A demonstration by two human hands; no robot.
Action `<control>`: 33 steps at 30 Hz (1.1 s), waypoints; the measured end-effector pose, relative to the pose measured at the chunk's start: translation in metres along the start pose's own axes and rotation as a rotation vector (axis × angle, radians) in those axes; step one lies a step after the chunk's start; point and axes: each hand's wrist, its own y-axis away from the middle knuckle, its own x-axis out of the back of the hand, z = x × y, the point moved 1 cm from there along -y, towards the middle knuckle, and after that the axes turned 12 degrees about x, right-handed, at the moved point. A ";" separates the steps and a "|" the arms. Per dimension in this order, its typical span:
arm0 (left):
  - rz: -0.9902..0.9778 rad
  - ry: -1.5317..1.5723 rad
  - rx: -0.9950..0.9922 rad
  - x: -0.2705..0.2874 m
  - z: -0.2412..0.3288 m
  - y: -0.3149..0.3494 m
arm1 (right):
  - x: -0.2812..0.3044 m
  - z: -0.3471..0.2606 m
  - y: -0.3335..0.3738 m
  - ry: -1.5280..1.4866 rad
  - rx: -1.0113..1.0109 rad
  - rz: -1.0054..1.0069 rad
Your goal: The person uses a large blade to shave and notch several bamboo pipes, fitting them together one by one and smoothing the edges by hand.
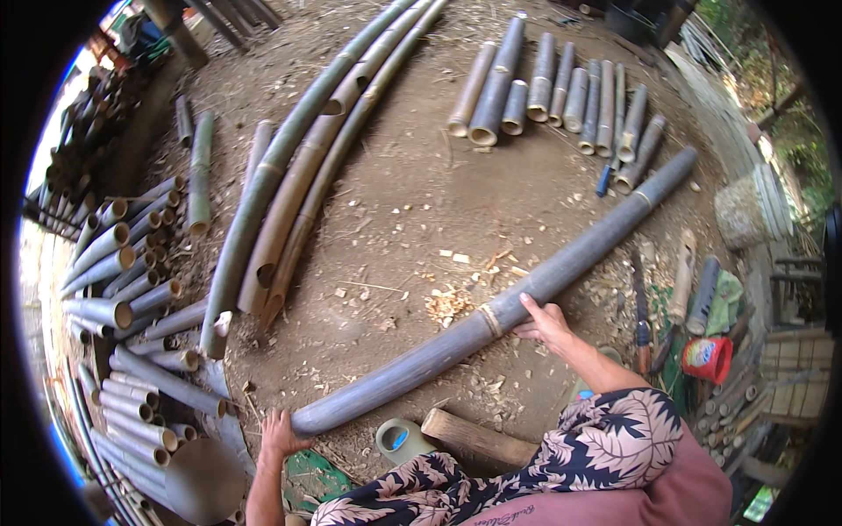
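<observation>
A long, thick grey bamboo pole slants from the lower left to the upper right in front of me, with pale rings at its joints. My left hand grips its near left end, which hides part of the fingers. Close to a joint around the middle, my right hand holds the pole from the near side, thumb on top and fingers partly beneath. Below the pole lies a short brown bamboo piece, beside a green clog.
Long bamboo poles lie at the upper left. Cut bamboo lengths line the far right; more are stacked at left. Wood shavings litter the dirt. A long blade, red container and bucket are at right.
</observation>
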 end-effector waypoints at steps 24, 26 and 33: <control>0.721 -0.044 0.160 0.165 0.065 -0.165 | -0.014 -0.025 0.010 0.202 -0.070 -0.005; 0.802 -0.054 0.289 0.152 0.064 -0.177 | -0.017 -0.024 0.008 0.200 -0.086 -0.001; 1.022 -0.228 0.307 0.123 0.036 -0.222 | -0.020 -0.004 0.003 0.271 0.009 0.065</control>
